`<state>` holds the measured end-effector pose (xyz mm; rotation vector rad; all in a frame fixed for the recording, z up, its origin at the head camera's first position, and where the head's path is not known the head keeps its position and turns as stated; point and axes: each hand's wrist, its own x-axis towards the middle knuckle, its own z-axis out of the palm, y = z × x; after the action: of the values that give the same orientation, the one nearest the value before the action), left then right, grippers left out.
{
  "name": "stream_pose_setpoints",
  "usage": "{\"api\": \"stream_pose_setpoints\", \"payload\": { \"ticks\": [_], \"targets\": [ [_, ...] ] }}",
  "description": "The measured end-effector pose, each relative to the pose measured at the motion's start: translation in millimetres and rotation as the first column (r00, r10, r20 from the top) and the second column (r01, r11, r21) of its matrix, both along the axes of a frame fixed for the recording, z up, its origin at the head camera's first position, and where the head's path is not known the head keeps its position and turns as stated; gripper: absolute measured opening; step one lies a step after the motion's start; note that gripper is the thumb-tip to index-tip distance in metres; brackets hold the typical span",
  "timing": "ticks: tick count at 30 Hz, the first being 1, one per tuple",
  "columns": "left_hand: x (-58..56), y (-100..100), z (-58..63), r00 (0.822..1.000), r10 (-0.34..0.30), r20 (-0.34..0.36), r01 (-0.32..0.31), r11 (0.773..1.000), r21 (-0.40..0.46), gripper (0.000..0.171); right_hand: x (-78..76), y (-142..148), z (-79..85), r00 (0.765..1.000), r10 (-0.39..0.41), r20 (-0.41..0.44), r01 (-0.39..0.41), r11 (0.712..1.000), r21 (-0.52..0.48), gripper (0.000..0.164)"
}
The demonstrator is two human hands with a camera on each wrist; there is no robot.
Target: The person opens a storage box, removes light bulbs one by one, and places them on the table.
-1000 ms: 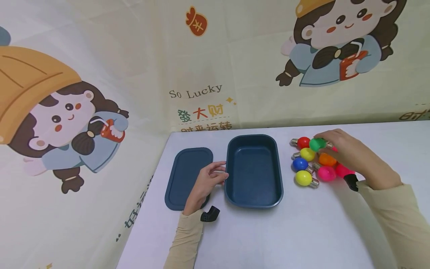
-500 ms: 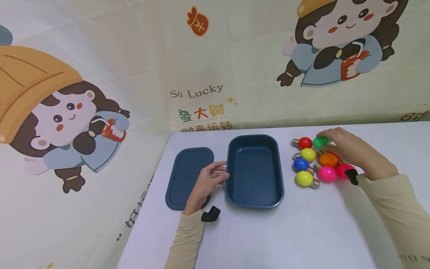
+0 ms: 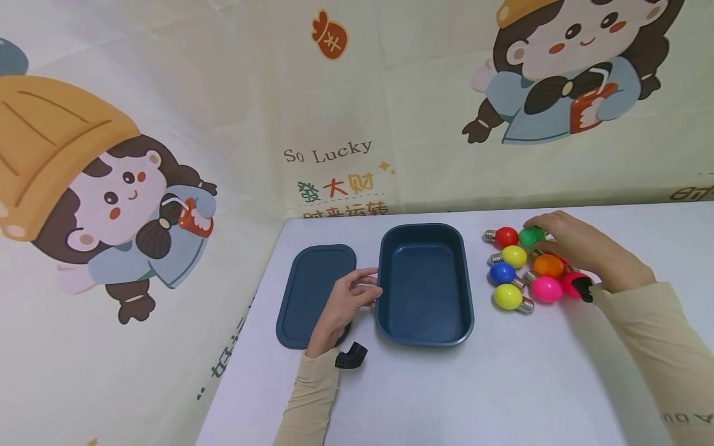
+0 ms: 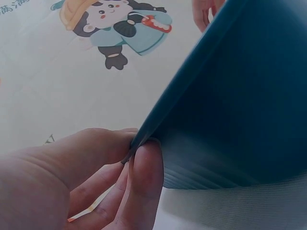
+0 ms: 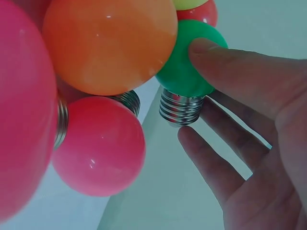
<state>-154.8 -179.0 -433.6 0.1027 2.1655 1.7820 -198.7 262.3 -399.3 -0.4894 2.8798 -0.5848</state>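
Observation:
My left hand [image 3: 344, 303] pinches the left rim of a dark blue rectangular box [image 3: 426, 294]. In the left wrist view, thumb and fingers lie on either side of the box wall [image 4: 230, 110]. To the right, my right hand [image 3: 582, 248] holds a green light bulb [image 3: 531, 238] at the back of a cluster of bulbs. Close up, the thumb presses on the green globe [image 5: 184, 67] while other fingers are at its far side and near its metal screw base [image 5: 180, 108]. Part of the cluster is hidden under the right hand.
A flat dark blue lid [image 3: 312, 291] lies left of the box. The cluster includes a red bulb [image 3: 506, 237], yellow bulbs [image 3: 509, 297], a blue bulb [image 3: 502, 273], an orange bulb [image 3: 549, 266] and pink bulbs [image 3: 546, 289]. A printed cloth [image 3: 435, 124] hangs behind the white table.
The green bulb has shifted slightly right and down in the right hand, from partly over the nearby bulbs to beside the red one. The left hand has stayed on the box rim.

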Motion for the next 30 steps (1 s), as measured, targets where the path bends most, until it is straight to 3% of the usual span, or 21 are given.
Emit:
{"api": "stream_pose_setpoints", "payload": {
  "ticks": [10,15,25,30],
  "targets": [
    [-1.7,0,-2.7,1.0,-0.002,-0.007,0.002,1.0,-0.006,0.049,-7.2,1,-5.6,0.999,0.046,-0.022,-0.046,0.999,-0.01,0.043],
    [-2.5,0,-3.0,1.0,-0.004,-0.01,0.004,1.0,-0.008,0.05,-11.6,2,-7.6,0.998,0.062,0.014,-0.061,0.998,-0.014,0.043],
    [-1.1,2,-1.8,1.0,-0.005,0.002,0.005,1.0,-0.003,0.05,-14.3,-2,-12.4,0.995,0.022,0.101,-0.023,1.0,0.003,0.045],
    [-1.3,1,-1.6,1.0,-0.004,0.007,0.004,1.0,-0.009,0.05,-14.4,-2,-13.2,0.997,0.028,0.076,-0.027,1.0,-0.014,0.044]
  ]
}}
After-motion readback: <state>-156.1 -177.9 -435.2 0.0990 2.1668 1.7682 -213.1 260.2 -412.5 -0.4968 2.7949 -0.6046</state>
